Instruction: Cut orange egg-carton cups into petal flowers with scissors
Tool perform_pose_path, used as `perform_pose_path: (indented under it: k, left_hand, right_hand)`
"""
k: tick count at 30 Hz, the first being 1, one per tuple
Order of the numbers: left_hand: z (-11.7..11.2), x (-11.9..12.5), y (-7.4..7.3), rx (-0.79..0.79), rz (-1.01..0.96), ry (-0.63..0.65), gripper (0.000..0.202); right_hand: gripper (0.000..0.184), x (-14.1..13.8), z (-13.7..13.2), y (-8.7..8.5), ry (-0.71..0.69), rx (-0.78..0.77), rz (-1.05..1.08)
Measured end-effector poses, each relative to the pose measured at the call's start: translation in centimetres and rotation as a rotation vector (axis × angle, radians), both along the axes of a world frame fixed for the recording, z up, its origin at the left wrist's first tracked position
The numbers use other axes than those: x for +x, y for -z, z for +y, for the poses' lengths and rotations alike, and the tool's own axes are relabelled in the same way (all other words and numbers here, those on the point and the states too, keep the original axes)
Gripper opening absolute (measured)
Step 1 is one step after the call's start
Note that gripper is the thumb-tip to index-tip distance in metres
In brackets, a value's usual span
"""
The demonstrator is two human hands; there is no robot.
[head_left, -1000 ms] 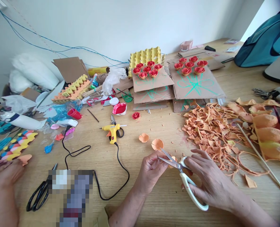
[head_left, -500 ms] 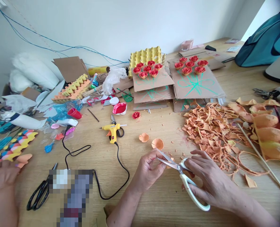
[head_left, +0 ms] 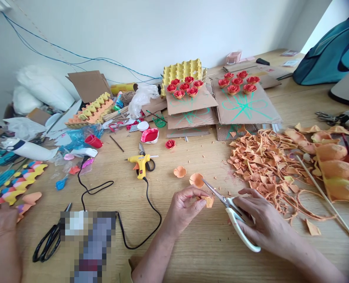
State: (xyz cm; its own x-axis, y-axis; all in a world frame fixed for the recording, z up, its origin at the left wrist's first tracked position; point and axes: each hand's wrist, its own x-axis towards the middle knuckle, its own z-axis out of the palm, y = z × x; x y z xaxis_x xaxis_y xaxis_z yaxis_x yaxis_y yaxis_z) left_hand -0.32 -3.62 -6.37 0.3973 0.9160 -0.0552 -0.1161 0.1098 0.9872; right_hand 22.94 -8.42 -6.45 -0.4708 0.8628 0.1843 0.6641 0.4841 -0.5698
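Between the thumb and fingers of my left hand (head_left: 186, 208) is a small orange piece of egg carton (head_left: 209, 201). My right hand (head_left: 263, 224) grips white-handled scissors (head_left: 239, 232), thumb and fingers in the loops. Their blades are nearly closed and lie just above the carton piece, apart from it. Just beyond my left hand sits an orange carton cup (head_left: 196, 180). To its left is an orange cup cut into petals (head_left: 180, 171). A red carton rose (head_left: 170, 144) rests farther back.
Orange scraps (head_left: 259, 161) are heaped at right, near a thin stick (head_left: 324, 196). A yellow glue gun (head_left: 141, 165) lies left of centre with its cord. Red roses stand on cardboard (head_left: 248, 104) behind. Another person's hand (head_left: 1, 220) is at the left edge.
The scissor blades have closed and drawn up and away from my left hand. The carton piece has turned and now shows more plainly in my fingers.
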Motion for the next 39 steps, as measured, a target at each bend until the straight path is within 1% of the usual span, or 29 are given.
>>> perform_pose_path:
  k: [4,7,10,13,18,26,31,34,37,39]
  left_hand:
    - [0.0,0.0,-0.1,-0.062,-0.043,0.048,0.017]
    - [0.1,0.1,-0.4,-0.052,-0.036,0.051,0.017]
    - [0.1,0.1,-0.7,-0.052,-0.028,0.066,0.016]
    - [0.1,0.1,-0.8,-0.043,0.007,0.073,0.017]
    - [0.1,0.0,-0.6,-0.010,0.064,0.065,0.017]
    - [0.1,-0.1,-0.5,-0.012,0.071,0.055,0.016]
    - [0.1,0.0,-0.6,0.010,0.089,0.051,0.015]
    - [0.1,-0.1,-0.4,0.039,0.109,0.042,0.015]
    - [0.2,-0.2,-0.2,0.056,0.111,0.038,0.017]
    - [0.2,-0.2,-0.1,0.047,0.096,0.035,0.015]
  right_hand:
    - [0.009,0.0,-0.1,-0.5,-0.017,-0.043,-0.026]
    - [0.013,0.1,0.0,-0.6,-0.037,-0.049,-0.079]
    - [0.017,0.2,0.0,-0.6,-0.035,-0.025,-0.119]
    - [0.017,0.2,0.1,-0.8,-0.027,0.001,-0.119]
    - [0.016,0.2,0.1,-1.0,-0.025,0.014,-0.101]
    - [0.018,0.0,0.2,-1.2,-0.042,0.060,-0.121]
    - [0.021,0.2,0.0,-1.1,-0.059,0.009,-0.092]
    - [0.018,0.3,-0.2,-1.0,-0.076,-0.001,-0.074]
    - [0.016,0.5,-0.2,-0.5,-0.091,-0.007,-0.081]
    - [0.016,0.6,-0.1,-0.1,-0.068,0.012,-0.072]
